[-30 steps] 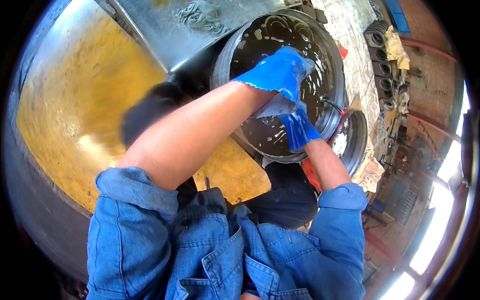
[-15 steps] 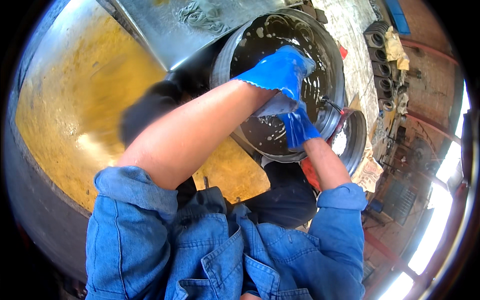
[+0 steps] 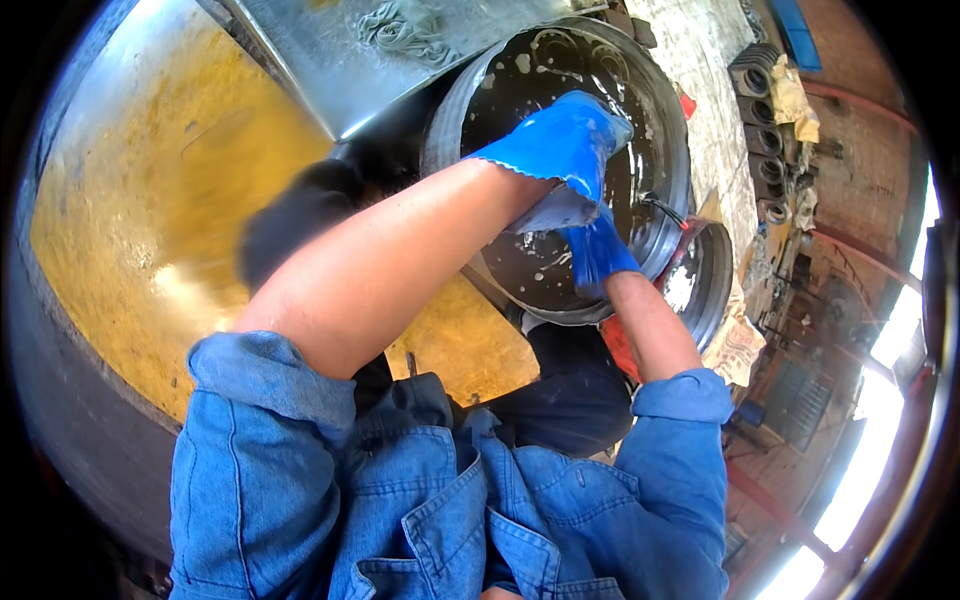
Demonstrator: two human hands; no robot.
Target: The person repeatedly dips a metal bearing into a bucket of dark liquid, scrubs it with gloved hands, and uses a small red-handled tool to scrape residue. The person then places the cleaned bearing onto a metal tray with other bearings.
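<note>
A large round metal tub [image 3: 443, 140] holds dark liquid [image 3: 510, 105] with patches of pale foam on it. Over its middle is my left hand [image 3: 585, 125], in a blue rubber glove with a loose, jagged-edged cuff. This hand bends downward, and its fingers are hidden. Closer to me, my right hand [image 3: 600, 250] in a matching blue glove reaches in over the tub's near right side. The left cuff partly covers it, and its fingers do not show. Whether either hand holds anything cannot be seen.
A smaller metal container [image 3: 712, 275] stands beside the tub on the right. Beyond it, dark round metal parts [image 3: 765, 140] form a row. A greyish-green rag [image 3: 405, 32] lies on a metal sheet [image 3: 310, 60] at the far left. Yellow flooring [image 3: 150, 200] spreads to the left.
My right hand has shifted very slightly at the tub's near side. My left hand and the tub look the same.
</note>
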